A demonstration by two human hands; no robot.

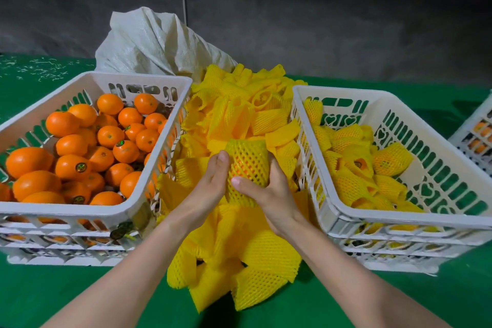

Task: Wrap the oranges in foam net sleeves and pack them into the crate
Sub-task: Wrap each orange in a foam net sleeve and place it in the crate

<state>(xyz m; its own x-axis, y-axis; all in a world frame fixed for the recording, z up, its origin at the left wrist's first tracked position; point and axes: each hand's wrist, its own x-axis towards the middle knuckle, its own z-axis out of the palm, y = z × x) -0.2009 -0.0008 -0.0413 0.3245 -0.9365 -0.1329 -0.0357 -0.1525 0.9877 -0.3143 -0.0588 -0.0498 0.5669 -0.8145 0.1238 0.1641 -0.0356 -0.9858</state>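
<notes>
Yellow foam net sleeve (249, 160): soft tube of diamond mesh, stretched round and held upright over the sleeve pile, between the two near crates.
Orange inside (235, 171): glossy skin shows through the mesh holes low on the sleeve's left side; the rest is hidden.
Left hand (210, 181): curled against the sleeve's left side and gripping it, fingertips up near the top edge.
Right hand (269, 194): fingers wrapped round the sleeve's right side, thumb pressed flat across the front.
Left white slotted plastic crate (143, 77): rectangular, with a smooth thick rim, standing on more white crates.
Loose oranges (72, 145): smooth, shiny, round to oval, heaped bare in the left crate; several carry a small dark round sticker.
Sleeve pile (239, 112): many flattened and curled yellow mesh tubes, spilling from the sack toward the near table edge.
Right white slotted plastic crate (340, 90): same moulding, with heart-shaped cut-outs in its walls.
Wrapped oranges (391, 160): lumpy yellow-netted fruit lying in the right crate.
Pale woven sack (154, 40): crumpled, standing behind the pile.
Green cloth table cover (466, 301): matte, lying under everything.
Third white perforated crate (476, 136): at the right edge, mostly cut off.
</notes>
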